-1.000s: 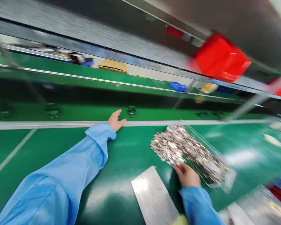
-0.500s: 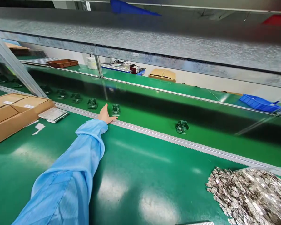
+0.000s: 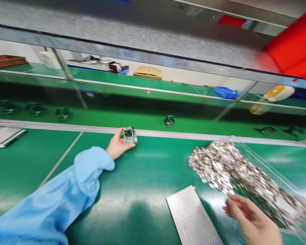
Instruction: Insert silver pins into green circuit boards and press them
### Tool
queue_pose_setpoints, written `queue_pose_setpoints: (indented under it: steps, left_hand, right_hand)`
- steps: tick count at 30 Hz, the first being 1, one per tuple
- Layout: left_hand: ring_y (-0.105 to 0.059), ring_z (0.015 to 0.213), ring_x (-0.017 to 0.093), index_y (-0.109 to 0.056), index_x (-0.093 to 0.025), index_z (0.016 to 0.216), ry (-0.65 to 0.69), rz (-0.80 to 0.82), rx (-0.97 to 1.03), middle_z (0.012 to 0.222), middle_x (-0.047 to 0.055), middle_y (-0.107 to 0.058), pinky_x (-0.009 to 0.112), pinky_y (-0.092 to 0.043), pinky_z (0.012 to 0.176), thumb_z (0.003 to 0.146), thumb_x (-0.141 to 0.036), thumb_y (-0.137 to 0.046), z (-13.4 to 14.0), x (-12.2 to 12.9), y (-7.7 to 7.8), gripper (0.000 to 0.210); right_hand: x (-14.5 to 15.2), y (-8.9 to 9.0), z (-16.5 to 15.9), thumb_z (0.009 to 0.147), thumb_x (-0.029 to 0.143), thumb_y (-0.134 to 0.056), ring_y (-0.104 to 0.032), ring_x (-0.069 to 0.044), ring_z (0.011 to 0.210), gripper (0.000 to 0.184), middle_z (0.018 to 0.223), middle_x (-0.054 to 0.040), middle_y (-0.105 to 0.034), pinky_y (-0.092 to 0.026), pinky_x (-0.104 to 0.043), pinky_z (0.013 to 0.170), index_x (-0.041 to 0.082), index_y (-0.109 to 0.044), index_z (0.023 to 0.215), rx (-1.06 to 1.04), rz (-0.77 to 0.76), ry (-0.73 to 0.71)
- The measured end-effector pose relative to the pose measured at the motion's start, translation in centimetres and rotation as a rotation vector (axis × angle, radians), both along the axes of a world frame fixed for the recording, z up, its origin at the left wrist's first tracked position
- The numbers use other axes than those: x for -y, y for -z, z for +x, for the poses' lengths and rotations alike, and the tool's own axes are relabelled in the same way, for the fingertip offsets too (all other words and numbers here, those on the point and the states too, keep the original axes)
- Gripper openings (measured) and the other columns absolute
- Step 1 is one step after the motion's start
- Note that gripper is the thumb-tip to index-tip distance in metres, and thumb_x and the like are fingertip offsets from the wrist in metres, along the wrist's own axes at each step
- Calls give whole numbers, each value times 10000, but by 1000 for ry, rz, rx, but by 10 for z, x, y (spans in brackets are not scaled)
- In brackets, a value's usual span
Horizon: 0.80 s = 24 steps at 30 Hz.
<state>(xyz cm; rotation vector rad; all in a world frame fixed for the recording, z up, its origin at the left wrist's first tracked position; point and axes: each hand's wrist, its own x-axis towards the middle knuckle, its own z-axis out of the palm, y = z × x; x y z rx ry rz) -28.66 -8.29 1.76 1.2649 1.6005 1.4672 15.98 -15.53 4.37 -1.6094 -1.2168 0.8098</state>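
Between thumb and fingers, my left hand [image 3: 118, 144] grips a small green circuit board assembly [image 3: 129, 135] just above the near edge of the conveyor's metal rail. My right hand [image 3: 252, 217] is at the near edge of a heap of small shiny metal pieces [image 3: 214, 166], its thumb and fingers pinched together. Whatever sits in that pinch is too small and blurred to name. Left of the right hand lies a ridged silver metal plate [image 3: 193, 217], flat on the green bench.
Behind the rail [image 3: 163, 133] runs a green conveyor belt [image 3: 145, 119]. More board assemblies sit on it, one [image 3: 169, 121] beyond my left hand and others to both sides. A clear plastic bag seems to lie under the heap. A metal shelf [image 3: 142, 51] hangs overhead.
My left hand has taken a board assembly off the belt and brought it over the rail. My right hand has come into view at the metal pieces. The view has swung right.
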Motion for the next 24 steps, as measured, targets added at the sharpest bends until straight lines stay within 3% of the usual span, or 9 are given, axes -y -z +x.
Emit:
queue_pose_setpoints:
  steps: [4,8,15,19,24]
  left_hand:
    - [-674,855,172,-417,-220,1086,502,-42,383,1049,47,-629,311,-567,784,587,-203,-827,129,69,1,646]
    - [-657,848,137,-439,-224,1087,646,-101,568,963,17,-649,236,-544,760,626,-133,-807,192,112,-7,597]
    - [-631,941,119,-416,-257,1167,695,-102,646,1052,21,-609,214,-513,831,768,-151,-719,219,133,-3,512]
    - [-622,902,95,-410,-267,1180,711,-90,656,1040,9,-588,196,-510,820,795,-157,-699,220,137,-2,493]
    - [-617,940,87,-409,-276,1182,729,-78,667,1040,3,-592,166,-495,826,835,-168,-662,219,137,-3,443]
  right_hand:
    - [46,-17,-59,610,454,-814,-680,-222,609,348,658,-73,-705,-580,-316,595,181,-690,788,-308,-73,-120]
    - [65,-10,-82,671,433,-773,-649,-208,733,263,790,-86,-695,-534,-292,599,181,-701,697,-333,31,-110]
    - [75,8,-88,720,326,-715,-576,-268,1046,131,1109,-118,-616,-476,-375,828,198,-691,712,-276,142,-84]
    - [76,15,-97,737,287,-678,-523,-298,1152,87,1172,-128,-585,-400,-458,941,204,-674,711,-251,145,-47]
    - [78,17,-103,729,289,-682,-517,-315,1162,91,1190,-132,-567,-383,-488,949,200,-671,715,-269,139,-22]
